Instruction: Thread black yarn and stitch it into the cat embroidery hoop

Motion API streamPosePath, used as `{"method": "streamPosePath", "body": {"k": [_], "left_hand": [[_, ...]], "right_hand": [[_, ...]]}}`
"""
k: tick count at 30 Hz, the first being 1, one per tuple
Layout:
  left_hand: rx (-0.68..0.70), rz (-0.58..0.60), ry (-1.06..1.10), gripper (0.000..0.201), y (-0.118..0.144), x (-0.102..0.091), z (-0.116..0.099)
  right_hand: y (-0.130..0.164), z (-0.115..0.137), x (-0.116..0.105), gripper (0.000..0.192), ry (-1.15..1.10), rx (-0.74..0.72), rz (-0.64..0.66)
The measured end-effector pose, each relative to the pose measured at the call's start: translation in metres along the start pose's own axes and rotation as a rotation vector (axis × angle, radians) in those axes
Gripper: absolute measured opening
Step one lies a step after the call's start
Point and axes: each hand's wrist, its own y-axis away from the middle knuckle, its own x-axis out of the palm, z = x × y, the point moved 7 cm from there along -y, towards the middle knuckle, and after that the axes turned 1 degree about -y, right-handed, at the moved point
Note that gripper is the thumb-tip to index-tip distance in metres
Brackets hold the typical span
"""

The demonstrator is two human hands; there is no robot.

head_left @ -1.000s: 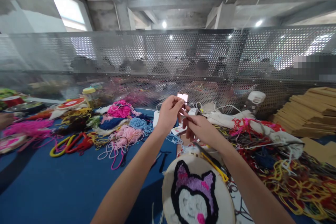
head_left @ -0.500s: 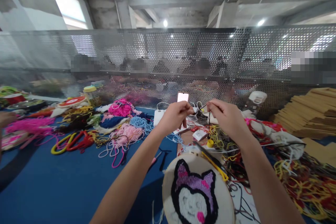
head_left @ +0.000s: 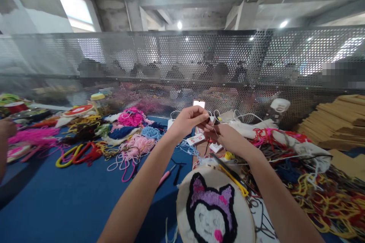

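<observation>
My left hand (head_left: 191, 120) is closed in a pinch on a black yarn (head_left: 207, 145), part of which dangles below the fingers. Right beside it, my right hand (head_left: 225, 136) is closed on the same yarn, its fingertips partly hidden. A thin pale line, wire or thread, shows between the two hands; I cannot tell which. Below them lies a round embroidery hoop (head_left: 247, 212) with cream cloth, worked with a purple, black and white cartoon face with pink touches. Left of the hoop rests a pink-handled tool (head_left: 164, 177); a yellow-and-black tool (head_left: 234, 177) lies along its upper right.
Pink yarn (head_left: 139, 145) and other coloured bundles cover the table's left side. Tangled yarn (head_left: 327, 205) fills the right, near stacked brown cardboard (head_left: 336, 121). A phone (head_left: 199, 103) stands before the perforated metal screen (head_left: 171, 57). Another person's hand (head_left: 8, 128) is at far left.
My hands have come together; the right moved left and down to meet the left, with the yarn end turned downward. The hoop has stayed put.
</observation>
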Motion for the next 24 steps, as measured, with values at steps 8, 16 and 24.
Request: {"method": "streamPosePath", "body": {"k": [8,16,24], "left_hand": [[0.049,-0.405,0.082,0.008,-0.001,-0.035,0.007],[0.042,-0.436,0.181,0.007,-0.002,-0.034,0.014],[0.049,-0.393,0.109,0.009,0.0,-0.018,0.011]], "right_hand": [[0.023,0.007,-0.06,0.02,0.185,0.094,-0.677],[0.006,0.021,-0.009,0.028,0.148,0.119,-0.251],[-0.007,0.014,0.015,0.024,0.056,0.115,-0.19]]}}
